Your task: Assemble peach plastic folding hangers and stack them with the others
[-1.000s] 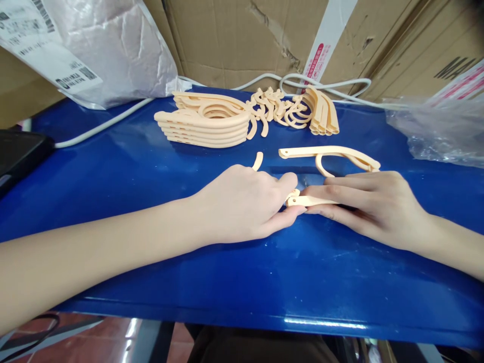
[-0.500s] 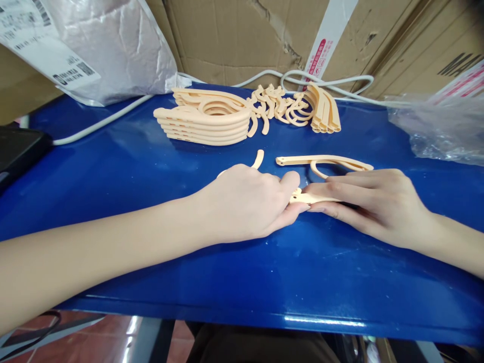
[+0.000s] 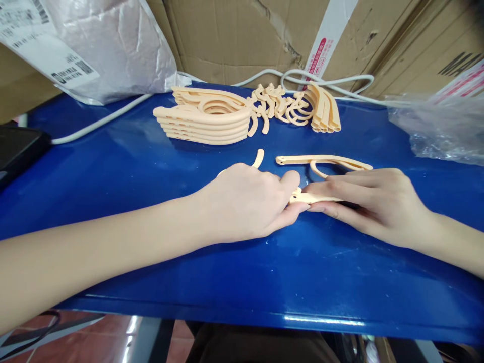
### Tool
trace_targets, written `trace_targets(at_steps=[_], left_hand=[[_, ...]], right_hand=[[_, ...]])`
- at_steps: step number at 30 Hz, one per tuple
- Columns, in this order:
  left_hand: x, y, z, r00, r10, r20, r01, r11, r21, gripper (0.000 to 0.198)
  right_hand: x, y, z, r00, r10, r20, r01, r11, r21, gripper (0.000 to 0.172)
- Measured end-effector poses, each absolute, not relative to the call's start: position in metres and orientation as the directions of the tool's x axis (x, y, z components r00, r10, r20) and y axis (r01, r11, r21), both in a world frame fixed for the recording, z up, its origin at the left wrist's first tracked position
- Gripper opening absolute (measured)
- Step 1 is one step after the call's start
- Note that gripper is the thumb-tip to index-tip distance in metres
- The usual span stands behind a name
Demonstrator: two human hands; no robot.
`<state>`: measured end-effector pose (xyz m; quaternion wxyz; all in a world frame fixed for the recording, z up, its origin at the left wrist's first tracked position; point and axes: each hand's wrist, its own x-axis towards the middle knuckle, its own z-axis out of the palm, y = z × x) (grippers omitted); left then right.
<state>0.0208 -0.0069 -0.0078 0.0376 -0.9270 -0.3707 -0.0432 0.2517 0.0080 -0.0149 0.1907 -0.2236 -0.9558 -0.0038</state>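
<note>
My left hand (image 3: 249, 204) is closed, its thumb and forefinger pinching the end of a cream plastic hanger piece (image 3: 312, 198). From the other side my right hand (image 3: 381, 204) grips the same piece, and the fingertips of both hands almost meet. Much of the piece is hidden beneath my fingers. A curved hanger part (image 3: 258, 159) sticks out behind my left hand; its lower portion is covered. Just beyond my right hand lies a loose hanger arm (image 3: 321, 161) with a curved strip under it, partly covered by my fingers.
Stacked hanger arms (image 3: 204, 126), a heap of hanger hooks (image 3: 276, 103) and bundled curved pieces (image 3: 325, 108) stand at the back of the blue table (image 3: 227, 282). Behind them run a white cable (image 3: 260, 75) and cardboard boxes (image 3: 234, 35). Plastic bags (image 3: 446, 126) lie right; a dark device (image 3: 22, 151) sits left.
</note>
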Motion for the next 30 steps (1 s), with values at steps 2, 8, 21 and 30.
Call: trace_targets(at_steps=[2, 8, 21, 30], left_hand=[[0.0207, -0.0063, -0.0075, 0.722, 0.683, 0.111, 0.69, -0.723, -0.038, 0.038], [0.0202, -0.005, -0.0081, 0.731, 0.676, 0.099, 0.679, -0.734, -0.004, 0.036], [0.0174, -0.0055, -0.0092, 0.754, 0.636, 0.162, 0.643, -0.765, 0.01, 0.033], [0.0163, -0.0053, -0.01, 0.766, 0.62, 0.173, 0.628, -0.778, 0.006, 0.033]], right_hand=[[0.2513, 0.008, -0.0137, -0.832, 0.423, 0.358, 0.424, 0.902, -0.081, 0.026], [0.2523, 0.0082, -0.0153, -0.825, 0.441, 0.354, 0.435, 0.895, -0.102, 0.024], [0.2553, 0.0071, -0.0175, -0.823, 0.477, 0.31, 0.451, 0.879, -0.154, 0.024], [0.2513, 0.0073, -0.0151, -0.83, 0.473, 0.295, 0.444, 0.881, -0.163, 0.024]])
